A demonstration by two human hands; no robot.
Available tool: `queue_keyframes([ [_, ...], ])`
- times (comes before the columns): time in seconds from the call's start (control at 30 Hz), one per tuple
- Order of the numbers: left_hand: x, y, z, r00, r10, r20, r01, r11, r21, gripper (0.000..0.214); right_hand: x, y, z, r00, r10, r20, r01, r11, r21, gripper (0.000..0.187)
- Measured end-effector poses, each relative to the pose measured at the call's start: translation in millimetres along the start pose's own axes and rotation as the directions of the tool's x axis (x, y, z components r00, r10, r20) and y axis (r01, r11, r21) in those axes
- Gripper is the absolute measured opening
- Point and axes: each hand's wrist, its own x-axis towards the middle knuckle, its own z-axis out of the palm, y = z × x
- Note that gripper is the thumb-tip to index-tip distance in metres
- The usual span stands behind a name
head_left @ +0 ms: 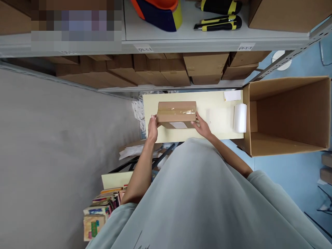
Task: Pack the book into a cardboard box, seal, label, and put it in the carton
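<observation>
A small cardboard box [176,108], its top seam covered with clear shiny tape, is between my two hands over a pale yellow board [220,124]. On its near side is a white label [178,125]. My left hand [153,128] grips the box's left end, thumb up at the edge. At the right end, my right hand [201,127] holds the near corner with thumb and fingers. Whether the box rests on the board or is slightly raised, I cannot tell.
Right of the board stands a large open cardboard box [290,114]. A white roll [240,118] and a white card [232,95] lie on the board's right end. Box cutters [220,25] and a tape dispenser [160,15] sit on the shelf above. Books [103,207] are stacked at lower left.
</observation>
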Motion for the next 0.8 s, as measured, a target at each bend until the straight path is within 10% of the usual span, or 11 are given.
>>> queue_keyframes([
  [0.33, 30.2, 18.0, 29.9, 0.998, -0.045, -0.045, 0.051, 0.988, 0.145, 0.048, 74.9, -5.5, -15.9, 0.979, 0.17, -0.116, -0.186, 0.97, -0.154, 0.065],
  [0.5, 38.8, 27.2, 61.6, 0.99, -0.057, -0.128, 0.105, 0.91, 0.401, 0.089, 92.3, 2.7, -10.3, 0.98, 0.194, -0.042, -0.198, 0.943, -0.268, 0.063],
  [0.63, 26.0, 39.4, 88.1, 0.988, 0.147, -0.054, -0.085, 0.792, 0.604, 0.11, 82.4, 2.0, -18.0, 0.988, 0.153, 0.025, -0.137, 0.937, -0.322, 0.064],
  [0.8, 3.4, 50.7, 110.2, 0.938, 0.282, 0.202, -0.342, 0.663, 0.666, 0.062, 64.3, 3.0, -44.0, 0.997, 0.064, 0.032, -0.048, 0.934, -0.355, 0.052],
])
